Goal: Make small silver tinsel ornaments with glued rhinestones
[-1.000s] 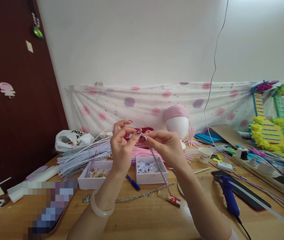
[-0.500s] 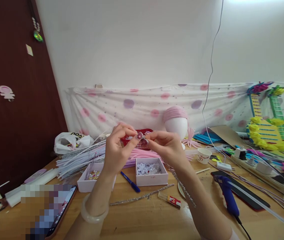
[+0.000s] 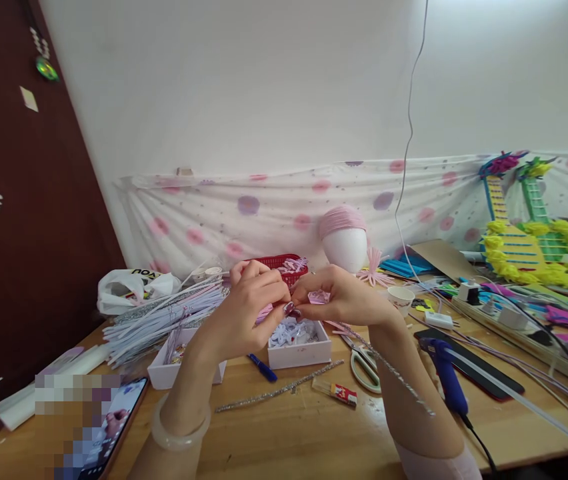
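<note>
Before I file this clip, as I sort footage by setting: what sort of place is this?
Probably a handicraft workspace, perhaps in a home: a wooden table holds bundled pipe cleaners, a blue glue gun and a white box of small pieces.

Looks like a crafts workroom, judging by the blue glue gun [image 3: 448, 380] right of the right hand [image 3: 344, 299], bundled fuzzy stems [image 3: 164, 321] left of the left hand [image 3: 250, 307] and, beyond both, a pink-wrapped white form [image 3: 345, 247], with flower-trimmed guitar cutouts [image 3: 517, 252] farther right.
</note>
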Demonstrator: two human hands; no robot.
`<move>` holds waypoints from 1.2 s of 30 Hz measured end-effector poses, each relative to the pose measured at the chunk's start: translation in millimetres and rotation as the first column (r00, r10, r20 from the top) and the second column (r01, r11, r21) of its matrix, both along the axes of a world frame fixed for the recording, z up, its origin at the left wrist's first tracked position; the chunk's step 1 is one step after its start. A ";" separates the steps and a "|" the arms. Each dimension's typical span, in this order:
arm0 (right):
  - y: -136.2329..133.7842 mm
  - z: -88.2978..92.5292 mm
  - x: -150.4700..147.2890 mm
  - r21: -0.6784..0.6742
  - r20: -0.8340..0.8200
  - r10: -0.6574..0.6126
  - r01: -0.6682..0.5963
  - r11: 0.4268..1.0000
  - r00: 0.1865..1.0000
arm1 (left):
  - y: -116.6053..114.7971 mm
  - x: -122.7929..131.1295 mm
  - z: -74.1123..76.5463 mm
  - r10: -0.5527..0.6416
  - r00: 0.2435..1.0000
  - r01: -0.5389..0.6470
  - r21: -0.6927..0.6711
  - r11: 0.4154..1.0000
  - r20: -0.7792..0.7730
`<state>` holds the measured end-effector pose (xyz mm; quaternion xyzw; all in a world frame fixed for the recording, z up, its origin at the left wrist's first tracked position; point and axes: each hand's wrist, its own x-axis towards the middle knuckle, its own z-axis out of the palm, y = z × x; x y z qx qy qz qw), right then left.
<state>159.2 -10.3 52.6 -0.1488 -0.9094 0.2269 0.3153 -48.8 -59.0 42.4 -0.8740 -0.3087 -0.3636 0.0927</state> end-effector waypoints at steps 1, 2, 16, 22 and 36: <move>0.9 -0.1 1.2 -0.033 0.004 -0.002 0.002 0.999 1.000 | 0.0 1.3 -0.3 -0.008 1.000 0.008 0.000 1.000 0.001; 1.7 -0.2 2.0 -0.068 -0.001 -0.001 0.001 0.998 1.000 | 0.1 2.6 -0.7 -0.011 1.000 0.011 0.002 1.000 0.011; -3.0 -6.5 -20.7 -0.337 -0.434 -0.134 -0.023 0.941 0.891 | 13.5 15.2 -11.0 0.005 0.820 -0.086 0.114 0.990 0.573; -12.5 -12.4 -47.8 -0.419 -0.581 -0.128 -0.161 0.894 0.804 | 12.7 23.9 -17.7 -0.046 0.627 -0.070 0.115 0.991 0.778; -17.7 -16.9 -56.8 -0.334 -0.628 -0.202 -0.027 0.942 0.752 | 17.8 45.7 -31.7 -0.133 0.268 0.130 0.101 0.986 0.954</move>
